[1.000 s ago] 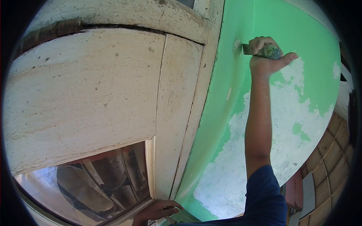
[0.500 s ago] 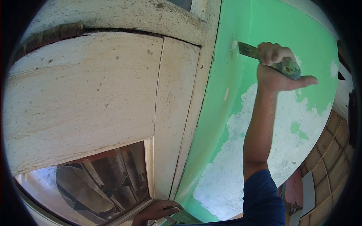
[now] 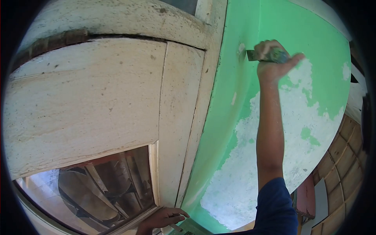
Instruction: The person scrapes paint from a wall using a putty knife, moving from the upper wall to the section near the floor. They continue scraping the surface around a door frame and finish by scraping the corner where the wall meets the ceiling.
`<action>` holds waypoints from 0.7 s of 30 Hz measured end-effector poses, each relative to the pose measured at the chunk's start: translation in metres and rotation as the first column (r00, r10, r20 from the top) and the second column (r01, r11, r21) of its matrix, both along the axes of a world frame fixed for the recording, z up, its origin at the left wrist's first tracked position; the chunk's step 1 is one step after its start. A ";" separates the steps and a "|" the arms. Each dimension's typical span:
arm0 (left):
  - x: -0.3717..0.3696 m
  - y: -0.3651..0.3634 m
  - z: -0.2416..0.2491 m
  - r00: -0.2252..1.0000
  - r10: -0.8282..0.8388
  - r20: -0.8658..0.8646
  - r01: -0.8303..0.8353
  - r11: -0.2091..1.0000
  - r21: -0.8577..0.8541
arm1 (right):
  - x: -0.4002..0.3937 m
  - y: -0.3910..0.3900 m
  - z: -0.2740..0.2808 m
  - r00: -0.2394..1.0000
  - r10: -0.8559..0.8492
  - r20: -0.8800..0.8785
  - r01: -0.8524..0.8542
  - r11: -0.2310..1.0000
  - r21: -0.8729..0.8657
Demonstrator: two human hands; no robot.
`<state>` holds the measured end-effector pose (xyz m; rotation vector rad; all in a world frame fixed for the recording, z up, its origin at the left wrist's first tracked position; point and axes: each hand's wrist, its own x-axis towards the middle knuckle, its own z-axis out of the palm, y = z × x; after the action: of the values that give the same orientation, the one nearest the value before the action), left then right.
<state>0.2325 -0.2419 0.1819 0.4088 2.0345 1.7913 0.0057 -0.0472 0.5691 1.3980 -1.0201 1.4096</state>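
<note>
My right hand [image 3: 273,58] is raised high against the green wall, its fingers wrapped round the handle of a scraper [image 3: 251,55] and its thumb sticking out to the right. The scraper's flat, dark blade points left, with its tip close to a small pale patch [image 3: 241,48] by the wall's inner corner. Part of the handle is covered by the fingers. Low in the view, my left hand [image 3: 166,217] rests at the edge of the wooden window frame [image 3: 154,172], fingers stretched to the right; no held object shows.
Bare white plaster [image 3: 235,188] shows below the green paint [image 3: 290,23], with ragged edges. A worn cream wooden panel [image 3: 86,98] fills the left, above a glass pane [image 3: 105,188]. At the lower right are a reddish object [image 3: 305,197] and a woven-looking panel [image 3: 340,156].
My right hand and the scraper have shifted left, and the scraper has turned more level. A white patch formerly behind the hand now shows. My left hand stays in place.
</note>
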 end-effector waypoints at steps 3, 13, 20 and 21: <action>0.001 0.002 0.003 0.999 0.015 -0.048 -0.016 0.999 -0.032 | 0.017 0.015 -0.006 0.858 0.499 -0.124 -0.484 0.865 0.134; -0.001 0.002 -0.004 0.999 0.041 0.002 -0.041 0.997 0.072 | -0.030 0.009 -0.094 0.909 -0.405 -0.097 0.406 0.914 -0.008; -0.006 0.001 -0.016 0.987 0.003 -0.160 -0.011 0.999 -0.046 | -0.007 0.068 -0.474 0.490 -0.406 0.771 -0.191 0.813 0.550; -0.006 0.000 -0.016 0.991 0.010 -0.137 -0.017 0.999 -0.044 | 0.005 0.087 -0.536 0.295 -0.517 0.803 -0.283 0.756 0.591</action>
<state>0.2264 -0.2416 0.1655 0.5185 2.1703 1.7660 0.0111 0.0396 0.0335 0.6332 -2.6129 1.8706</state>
